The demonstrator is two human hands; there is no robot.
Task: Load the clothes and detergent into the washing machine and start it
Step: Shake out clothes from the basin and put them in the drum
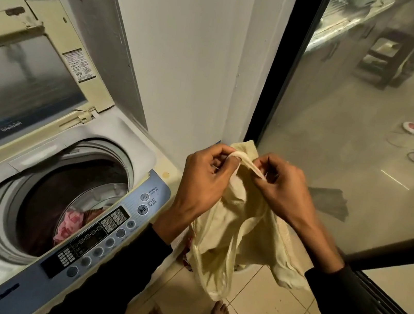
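While you stand beside it: the washing machine [33, 183] has its lid [24, 68] raised.
Your left hand [203, 180]: to the right of the machine's control panel [107, 233], pinching the top edge of a pale yellow garment [232, 231].
Your right hand [281, 187]: farther right of the machine, pinching the same edge.
Garment: hangs from both hands over the tiled floor [271, 311], outside the drum.
Drum [69, 197]: open, with pink clothes [69, 224] lying low inside.
Detergent: you cannot tell where it is.

Pale yellow garment [232, 231] hangs crumpled beside open washer [40, 193].
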